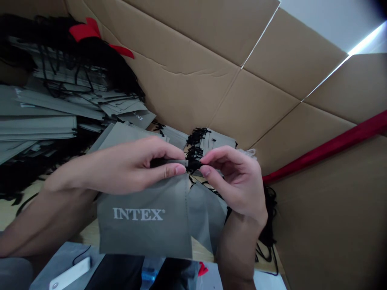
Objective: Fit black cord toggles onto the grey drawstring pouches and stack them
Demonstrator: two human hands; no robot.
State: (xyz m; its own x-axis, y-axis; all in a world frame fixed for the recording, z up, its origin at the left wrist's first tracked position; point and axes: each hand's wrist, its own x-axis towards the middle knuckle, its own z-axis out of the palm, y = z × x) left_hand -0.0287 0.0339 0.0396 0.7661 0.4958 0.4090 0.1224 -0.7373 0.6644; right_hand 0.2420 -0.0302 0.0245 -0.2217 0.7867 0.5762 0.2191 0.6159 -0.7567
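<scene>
We have the left hand (pixel 130 167) pinching the top edge of a grey pouch (pixel 145 235) between thumb and fingers. Right hand (pixel 238 177): thumb and index finger closed on black cord (pixel 194 164) at the pouch's top right corner, other fingers curled. Both hands near each other, cord between the fingertips. Pouch hangs below the left hand, white INTEX print facing us, upright.

Just behind the hands we see more grey pouches (pixel 222 139) with black cord ends, lying by the cardboard wall (pixel 181 52). Another grey piece (pixel 205 213) sits right of the held pouch, partly behind it.

Farther left, a big pile of pouches (pixel 36 127), black cords tangled over it, red strip (pixel 86 32) on top. Right side: dark red strap (pixel 326 149) running diagonally along the cardboard; loose black cords (pixel 269 221) beyond the right wrist. Bottom left, white tag (pixel 71 274) on a grey surface.
</scene>
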